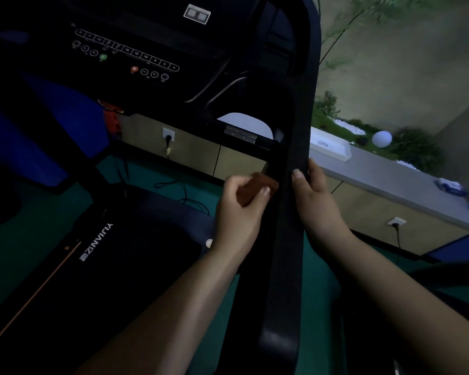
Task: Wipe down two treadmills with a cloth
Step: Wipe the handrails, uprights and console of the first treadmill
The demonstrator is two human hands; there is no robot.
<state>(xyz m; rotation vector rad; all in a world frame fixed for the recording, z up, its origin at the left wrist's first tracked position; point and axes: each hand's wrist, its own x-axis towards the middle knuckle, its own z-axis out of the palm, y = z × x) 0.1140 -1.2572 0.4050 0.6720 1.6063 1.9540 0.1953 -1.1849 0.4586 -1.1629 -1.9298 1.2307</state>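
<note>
Dark treadmill upright is clasped by the right hand, thumb on its front face. Beside it, a brown cloth is pinched in the left hand's curled grip and pressed against the upright's inner edge, above the belt deck.

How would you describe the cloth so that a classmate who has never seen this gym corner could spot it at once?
Start at the treadmill and follow its dark right handrail up toward the console. Two hands meet the rail there: the right hand grips it, and the left hand pinches the cloth beside it. It is the only reddish-brown thing against the black frame.
</note>
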